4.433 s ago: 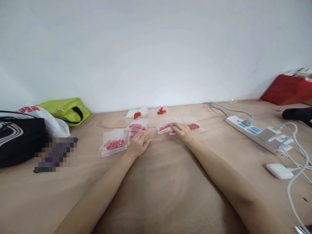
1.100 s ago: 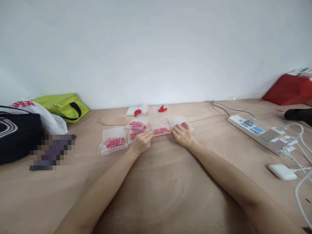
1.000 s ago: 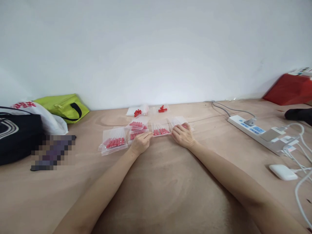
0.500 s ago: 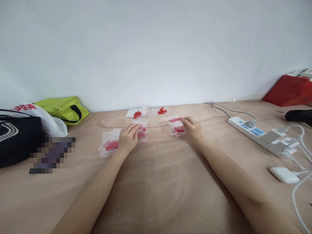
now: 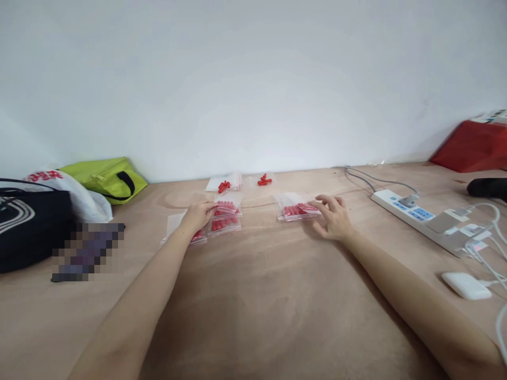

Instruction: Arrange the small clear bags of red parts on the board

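Several small clear zip bags of red capsule-like pieces lie on the wooden table. My left hand has its fingertips pinched at the left edge of the upper bag in the middle pile. Another bag lies partly hidden under this hand. My right hand is at the right edge of a separate bag with its fingers spread and the thumb apart; the fingertips are at the bag's corner. Behind, loose red pieces and a second small heap of red pieces rest on clear bags.
A white power strip with plugs and cables lies at the right, beside a white charger case. A red bag stands far right. On the left are a green pouch, a white plastic bag and a black bag.
My left hand has shifted left, uncovering more of the middle pile. My right hand has moved right and its fingers have spread, showing more of the right bag.
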Motion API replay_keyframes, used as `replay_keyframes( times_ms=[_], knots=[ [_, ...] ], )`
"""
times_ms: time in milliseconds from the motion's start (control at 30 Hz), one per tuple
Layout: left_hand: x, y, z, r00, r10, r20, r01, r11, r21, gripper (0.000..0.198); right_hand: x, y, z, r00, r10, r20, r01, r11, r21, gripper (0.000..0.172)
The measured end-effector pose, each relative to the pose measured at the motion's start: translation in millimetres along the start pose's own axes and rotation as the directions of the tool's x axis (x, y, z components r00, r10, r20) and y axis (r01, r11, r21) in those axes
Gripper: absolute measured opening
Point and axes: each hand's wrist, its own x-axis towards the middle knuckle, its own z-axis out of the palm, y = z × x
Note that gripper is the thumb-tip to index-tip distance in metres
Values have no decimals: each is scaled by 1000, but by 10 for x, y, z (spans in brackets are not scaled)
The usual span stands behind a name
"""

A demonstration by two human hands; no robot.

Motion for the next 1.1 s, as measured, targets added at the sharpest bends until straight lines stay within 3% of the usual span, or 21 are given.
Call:
replay_keyframes(
  times_ms=[67,133,267,367,467,600,733,933,1000,1100],
  knots=[
    [30,93,8,996,68,-65,-65,997,45,26,109,-199,18,1000,-22,-18,22,1000,12,31],
    [43,238,44,977,161,-143,-153,986,67,26,239,-423,75,998,-32,46,32,999,10,23],
    [1,611,225,890,400,-220,-378,916,133,28,487,-790,242,971,-29,239,31,1000,-2,24],
    [-84,855,377,826,500,-259,-472,866,164,26,563,-880,345,933,95,347,-82,995,-51,25],
    [-192,1005,452,805,520,-286,-506,853,125,26,505,-816,365,897,174,406,-156,985,-77,25],
    [-335,1085,452,810,511,-287,-514,855,72,25,330,-695,226,935,119,334,-128,992,4,26],
    [-445,1126,444,821,473,-318,-489,872,34,22,223,-744,83,965,-175,195,138,972,190,36],
    [-472,1110,450,798,500,-336,-510,858,64,22,243,-847,205,949,-314,38,313,949,42,20],
    [-458,1063,437,776,544,-319,-535,836,123,23,246,-833,236,934,-356,9,356,934,18,21],
    [-449,986,389,706,649,-285,-607,761,230,27,235,-815,222,916,-397,-55,397,918,-13,20]
  ],
)
